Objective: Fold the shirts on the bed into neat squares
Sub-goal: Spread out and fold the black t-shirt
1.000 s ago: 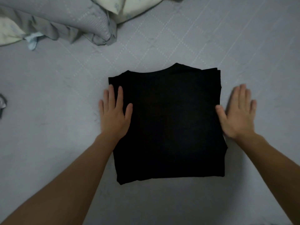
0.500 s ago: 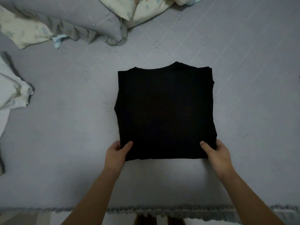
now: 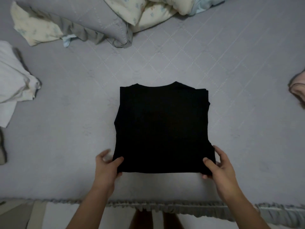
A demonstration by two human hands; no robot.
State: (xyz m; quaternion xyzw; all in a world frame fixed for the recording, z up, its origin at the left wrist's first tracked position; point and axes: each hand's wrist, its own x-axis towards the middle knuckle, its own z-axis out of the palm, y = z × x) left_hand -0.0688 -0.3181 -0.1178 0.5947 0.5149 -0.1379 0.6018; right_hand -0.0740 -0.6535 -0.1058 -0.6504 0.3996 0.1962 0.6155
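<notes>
A: State the position of the work item.

B: The black shirt (image 3: 162, 128) lies folded into a near square on the bed (image 3: 231, 80), close to the near edge, collar toward the far edge.

A: State the grip.

B: The left hand (image 3: 105, 167) grasps the near left corner of the black shirt, thumb on top and fingers curled beneath. The right hand (image 3: 219, 166) grasps the near right corner in the same way.

A: How should the step be done?

B: Judged from the hold, the step is lifting or moving the folded square. Raise both corners together and level, and support the layers from below so that the stack does not slide open. The layers at the far right corner sit slightly offset; align them if needed.

A: Describe the bed and room.

B: The bed carries a grey quilted cover with a frilled near edge. A grey pillow (image 3: 85, 22) and a pale floral quilt (image 3: 155, 12) lie at the far edge. A white garment (image 3: 14, 83) lies at the left edge, a pink item (image 3: 298, 90) at the right edge.
</notes>
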